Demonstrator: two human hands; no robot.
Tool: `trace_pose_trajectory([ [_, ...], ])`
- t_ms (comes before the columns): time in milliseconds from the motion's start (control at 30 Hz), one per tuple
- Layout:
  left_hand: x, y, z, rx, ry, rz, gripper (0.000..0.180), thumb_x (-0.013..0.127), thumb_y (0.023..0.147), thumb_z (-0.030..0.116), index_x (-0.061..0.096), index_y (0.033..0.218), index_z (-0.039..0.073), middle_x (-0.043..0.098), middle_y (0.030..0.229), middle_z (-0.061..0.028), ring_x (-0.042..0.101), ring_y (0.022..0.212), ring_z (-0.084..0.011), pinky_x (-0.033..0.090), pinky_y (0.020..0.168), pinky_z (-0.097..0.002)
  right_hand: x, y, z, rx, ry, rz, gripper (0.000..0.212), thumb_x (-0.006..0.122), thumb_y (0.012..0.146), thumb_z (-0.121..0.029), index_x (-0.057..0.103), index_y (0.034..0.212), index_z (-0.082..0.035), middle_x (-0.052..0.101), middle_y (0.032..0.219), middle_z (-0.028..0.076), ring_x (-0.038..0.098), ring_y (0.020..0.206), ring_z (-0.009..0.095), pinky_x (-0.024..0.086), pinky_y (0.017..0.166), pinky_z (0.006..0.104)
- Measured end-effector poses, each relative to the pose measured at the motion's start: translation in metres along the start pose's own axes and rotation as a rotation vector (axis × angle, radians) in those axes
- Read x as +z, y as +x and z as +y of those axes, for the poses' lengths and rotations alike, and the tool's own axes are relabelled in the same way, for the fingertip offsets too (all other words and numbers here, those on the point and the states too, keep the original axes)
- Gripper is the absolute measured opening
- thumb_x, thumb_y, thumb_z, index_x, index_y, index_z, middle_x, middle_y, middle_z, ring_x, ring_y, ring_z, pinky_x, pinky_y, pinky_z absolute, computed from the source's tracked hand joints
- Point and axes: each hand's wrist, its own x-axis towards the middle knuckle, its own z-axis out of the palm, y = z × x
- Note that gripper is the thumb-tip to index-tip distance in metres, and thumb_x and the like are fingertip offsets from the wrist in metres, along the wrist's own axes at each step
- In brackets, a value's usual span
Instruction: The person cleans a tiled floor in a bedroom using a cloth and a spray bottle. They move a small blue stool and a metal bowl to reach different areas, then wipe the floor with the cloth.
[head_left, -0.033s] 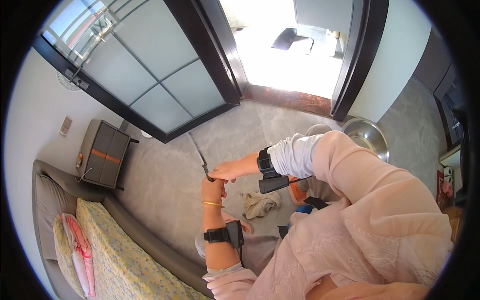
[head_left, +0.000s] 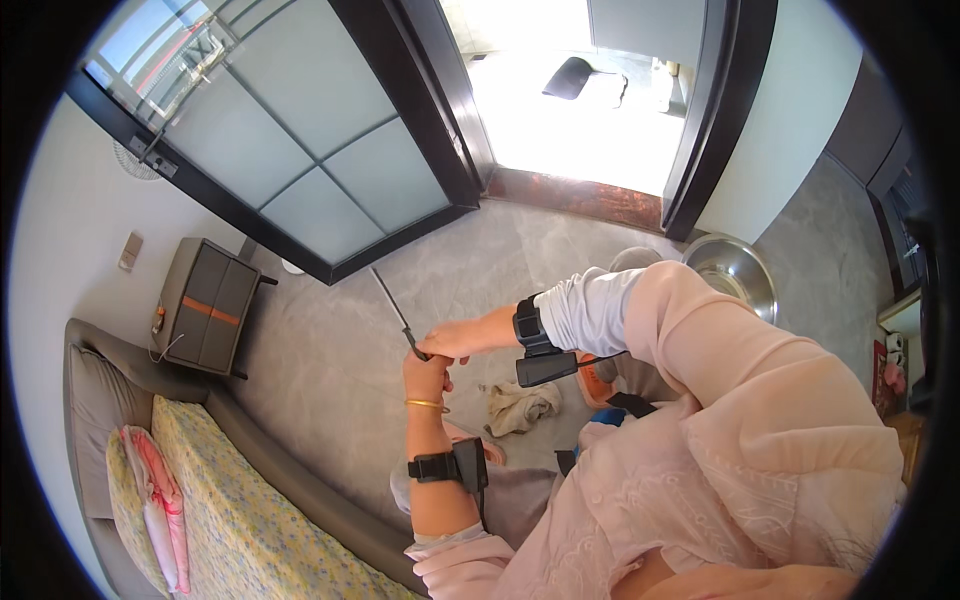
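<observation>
A long, thin grey rod (head_left: 390, 299) with a black handle slants up and to the left from my two hands, over the floor. I cannot make out exactly what kind of tool it is. My left hand (head_left: 427, 376) is closed around the handle, below my right hand. Pressed against it from the right, my right hand (head_left: 457, 339) is closed at the top of the handle. Most of the grip is hidden by my fingers. A crumpled beige cloth (head_left: 522, 408) lies on the floor to the right of my left wrist.
A frosted-glass door (head_left: 300, 150) stands ajar ahead, beside a bright doorway with a reddish-brown sill (head_left: 570, 200). A steel basin (head_left: 745, 272) is at right. To the left are a grey nightstand (head_left: 205, 309) and a bed with a yellow patterned cover (head_left: 235, 490).
The rod has turned slightly, its tip shifting a little to the left, and it looks brighter. Both hands stay in nearly the same place.
</observation>
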Motion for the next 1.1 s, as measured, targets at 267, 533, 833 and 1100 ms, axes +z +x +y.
trace_pose_trajectory([
  [267, 0.015, 0.009, -0.007, 0.097, 0.149, -0.17, 0.02, 0.065, 0.08, 0.013, 0.052, 0.089, 0.002, 0.052, 0.064, -0.0022, 0.047, 0.041, -0.0101, 0.039, 0.035, -0.0248, -0.008, 0.002, 0.009, 0.002, 0.014, 0.166, 0.043, 0.043, 0.092, -0.042, 0.057, 0.099, -0.002, 0.06, 0.098, 0.01, 0.054, 0.087, 0.02, 0.045, 0.071, 0.0354],
  [533, 0.019, -0.001, 0.001, 0.05, 0.019, -0.39, 0.039, 0.061, 0.086, 0.029, 0.046, 0.111, 0.004, 0.058, 0.079, -0.0082, 0.059, 0.061, -0.0144, 0.052, 0.05, -0.0264, -0.09, -0.041, -0.012, -0.187, 0.435, 0.355, 0.03, 0.049, 0.091, -0.03, 0.057, 0.095, -0.001, 0.058, 0.083, 0.009, 0.06, 0.07, 0.019, 0.05, 0.06, 0.0319],
  [833, -0.067, -0.043, -0.008, -0.129, 0.084, -0.12, 0.027, 0.058, 0.087, 0.016, 0.051, 0.108, 0.002, 0.059, 0.083, -0.0076, 0.058, 0.064, -0.0146, 0.049, 0.058, -0.0266, -0.24, -0.19, 0.135, 0.091, 0.319, 0.922, 0.021, 0.054, 0.087, -0.025, 0.057, 0.091, -0.004, 0.05, 0.066, 0.001, 0.041, 0.047, 0.01, 0.034, 0.042, 0.0264],
  [1100, -0.106, -0.082, 0.01, -0.346, -0.038, 0.097, 0.014, 0.052, 0.092, 0.016, 0.053, 0.1, 0.005, 0.06, 0.08, -0.0061, 0.059, 0.066, -0.0149, 0.051, 0.061, -0.0275, -0.201, -0.206, 0.385, 0.66, 0.928, 1.206, 0.035, 0.038, 0.093, -0.043, 0.054, 0.095, -0.012, 0.046, 0.065, 0.0, 0.035, 0.046, 0.012, 0.031, 0.042, 0.03],
])
